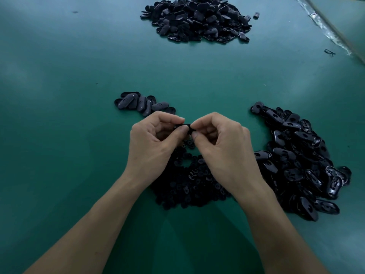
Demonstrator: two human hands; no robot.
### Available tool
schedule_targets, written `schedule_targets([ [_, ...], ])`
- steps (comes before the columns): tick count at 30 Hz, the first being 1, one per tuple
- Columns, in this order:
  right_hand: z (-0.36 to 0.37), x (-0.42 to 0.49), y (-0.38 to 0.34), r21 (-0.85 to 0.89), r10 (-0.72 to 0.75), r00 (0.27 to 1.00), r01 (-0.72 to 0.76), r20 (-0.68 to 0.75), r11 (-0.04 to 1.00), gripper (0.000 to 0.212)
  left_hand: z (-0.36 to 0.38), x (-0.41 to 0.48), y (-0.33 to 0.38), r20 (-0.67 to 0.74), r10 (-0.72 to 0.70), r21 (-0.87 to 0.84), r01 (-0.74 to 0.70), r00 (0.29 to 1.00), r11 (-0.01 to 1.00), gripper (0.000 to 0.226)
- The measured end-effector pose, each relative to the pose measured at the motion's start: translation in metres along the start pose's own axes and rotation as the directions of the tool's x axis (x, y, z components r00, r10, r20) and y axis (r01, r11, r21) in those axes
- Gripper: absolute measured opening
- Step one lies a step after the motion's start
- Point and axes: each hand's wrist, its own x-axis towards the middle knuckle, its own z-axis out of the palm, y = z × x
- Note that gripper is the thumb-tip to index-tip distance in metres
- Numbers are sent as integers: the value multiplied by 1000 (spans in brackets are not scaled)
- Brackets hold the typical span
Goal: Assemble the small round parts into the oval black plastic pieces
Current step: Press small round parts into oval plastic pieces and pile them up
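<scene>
hands [152, 141] curled, seemingly pinching oval piece [182, 127]

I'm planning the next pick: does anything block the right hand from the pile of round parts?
Nothing visible does. The right hand, pinching the oval piece with the left hand, hovers just over the uncovered pile of round parts.

Left hand [152, 139] and right hand [219, 141] pinch one oval black piece [182, 127].

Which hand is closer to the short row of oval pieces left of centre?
Left. The left hand sits just in front of the short row, by its right end; the right hand is farther right. Both pinch one black piece.
</scene>
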Motion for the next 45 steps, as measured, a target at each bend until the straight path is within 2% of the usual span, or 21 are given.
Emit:
schedule_targets([
  [24,1,0,-1,20,27,999,-27,-31,999,13,3,-1,4,47,-3,31,2,999,1000,23],
  [31,-1,1,0,-53,49,997,-52,-56,997,21,3,-1,3,8,8,23,-8,1000,1000,20],
  [36,-2,0,2,-98,101,995,-100,9,990,25,1,-1,1,-7,25,21,-24,1000,999,15],
  [39,-2,1,4,-55,135,991,-135,3,989,22,0,-1,1,-20,24,38,-24,1000,999,16],
  [42,-2,2,6,63,145,989,-144,-11,988,19,-1,-1,1,-22,32,66,-30,999,997,18],
  [45,-1,2,7,166,138,990,-137,6,977,20,-2,-1,2,41,28,143,-34,999,989,24],
])
